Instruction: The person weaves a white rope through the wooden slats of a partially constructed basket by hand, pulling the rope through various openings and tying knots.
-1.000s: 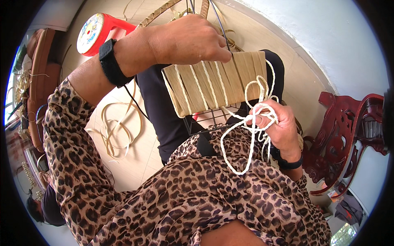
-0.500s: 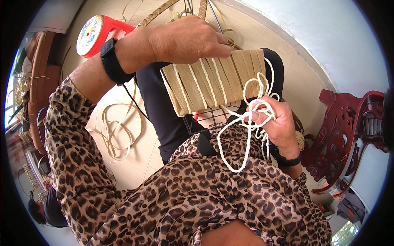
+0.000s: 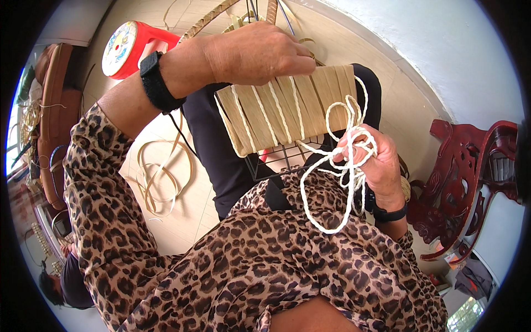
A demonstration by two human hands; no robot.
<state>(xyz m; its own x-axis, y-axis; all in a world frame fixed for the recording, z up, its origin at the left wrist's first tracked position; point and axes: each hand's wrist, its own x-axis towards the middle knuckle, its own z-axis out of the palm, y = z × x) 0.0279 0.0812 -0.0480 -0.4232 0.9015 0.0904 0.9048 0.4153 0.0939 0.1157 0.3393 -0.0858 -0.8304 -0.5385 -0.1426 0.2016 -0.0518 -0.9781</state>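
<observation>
Between my knees sits a black wire frame (image 3: pixel 275 161), one side covered with flat tan strips (image 3: pixel 326 105). White twisted cord (image 3: pixel 269 124) crosses several of those strips in slanting lines and runs on from the lower edge and the right corner. My right hand (image 3: pixel 381 166), closed, pinches a bundle of loose cord loops, with one long loop hanging over my lap. At the far edge of the strips, my left hand (image 3: pixel 263 52) is curled with the fingers together. Its fingertips are turned away, and whatever they hold is hidden.
A red plastic stool (image 3: pixel 145 44) lies on its side at the far left. Loose tan strips (image 3: pixel 160 182) coil on the tiled floor. Dark red carved wooden furniture (image 3: pixel 462 182) stands at the right, near a white wall. Another person (image 3: pixel 72 282) shows at the lower left edge.
My left hand has shifted slightly right along the far edge. My right hand has moved slightly to the right, and the hanging cord loop has swung right with it.
</observation>
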